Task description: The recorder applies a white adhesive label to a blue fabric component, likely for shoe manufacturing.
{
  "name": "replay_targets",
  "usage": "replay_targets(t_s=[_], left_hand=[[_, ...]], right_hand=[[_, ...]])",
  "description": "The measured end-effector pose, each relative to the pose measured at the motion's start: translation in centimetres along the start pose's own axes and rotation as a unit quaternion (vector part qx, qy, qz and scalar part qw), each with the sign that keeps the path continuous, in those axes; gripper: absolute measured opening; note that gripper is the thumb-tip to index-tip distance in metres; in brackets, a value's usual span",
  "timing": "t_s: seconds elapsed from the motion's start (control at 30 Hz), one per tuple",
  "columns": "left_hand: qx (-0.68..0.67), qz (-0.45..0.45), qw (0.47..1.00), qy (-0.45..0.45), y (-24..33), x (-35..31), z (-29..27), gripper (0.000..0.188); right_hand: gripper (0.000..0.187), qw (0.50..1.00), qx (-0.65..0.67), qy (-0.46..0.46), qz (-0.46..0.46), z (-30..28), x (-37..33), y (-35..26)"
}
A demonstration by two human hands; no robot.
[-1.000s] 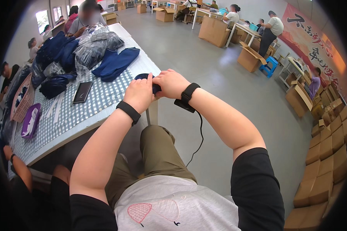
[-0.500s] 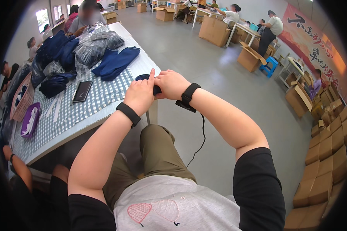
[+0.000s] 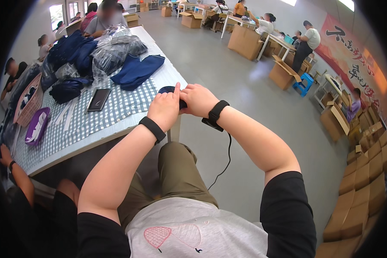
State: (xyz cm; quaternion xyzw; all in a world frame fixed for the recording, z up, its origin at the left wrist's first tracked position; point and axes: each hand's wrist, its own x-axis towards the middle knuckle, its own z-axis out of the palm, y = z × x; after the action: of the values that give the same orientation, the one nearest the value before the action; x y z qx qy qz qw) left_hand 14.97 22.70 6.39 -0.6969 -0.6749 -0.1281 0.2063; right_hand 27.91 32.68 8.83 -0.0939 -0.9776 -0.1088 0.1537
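In the head view, clasping a dark blue piece (image 3: 166, 89) with left hand (image 3: 166, 106) and right hand (image 3: 200, 100), close together at the near right corner of the table (image 3: 171, 74), partly covering it from view. Backed on the far left by navy cloth (image 3: 137, 73) and clear plastic wrapping (image 3: 114, 56).

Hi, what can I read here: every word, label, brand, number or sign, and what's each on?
Red wall banner: large dark brush-style characters; I won't copy its wording.
Flat black object on the table: a pale mark, too small to read.
Grey shirt: pink racket design; any lettering is too small to tell.
Dark held item: none visible.
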Motion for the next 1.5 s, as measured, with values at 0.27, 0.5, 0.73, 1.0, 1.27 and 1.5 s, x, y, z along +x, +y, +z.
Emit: replay_targets(t_s=[0.27,0.5,0.73,1.0,1.27,1.5], left_hand=[[-0.061,0.001,0.997,-0.046,-0.7,0.2,-1.1,0.076],[-0.068,0.022,0.996,-0.055,0.2,-1.1,-1.8,0.074],[-0.074,0.022,0.993,-0.091,1.0,-2.7,-2.6,0.078],[-0.102,-0.018,0.993,-0.050,1.0,-3.9,-2.0,0.069],[-0.164,-0.021,0.983,-0.077,0.7,-4.4,-2.6,0.042],[-0.196,-0.025,0.975,-0.103,0.4,-4.8,-2.8,0.047]], right_hand=[[0.036,0.997,0.012,-0.076,0.010,-0.9,0.7,0.0],[0.029,0.995,0.041,-0.085,0.013,-1.5,-0.2,-1.0],[0.028,0.980,0.135,-0.134,0.051,-2.3,-0.8,-2.2],[0.041,0.989,0.086,-0.118,0.005,-1.9,-1.1,-3.8],[0.046,0.999,0.008,-0.027,-0.017,-0.8,-2.5,-5.6],[0.048,0.998,-0.010,-0.045,-0.044,-0.3,-2.6,-5.9]])
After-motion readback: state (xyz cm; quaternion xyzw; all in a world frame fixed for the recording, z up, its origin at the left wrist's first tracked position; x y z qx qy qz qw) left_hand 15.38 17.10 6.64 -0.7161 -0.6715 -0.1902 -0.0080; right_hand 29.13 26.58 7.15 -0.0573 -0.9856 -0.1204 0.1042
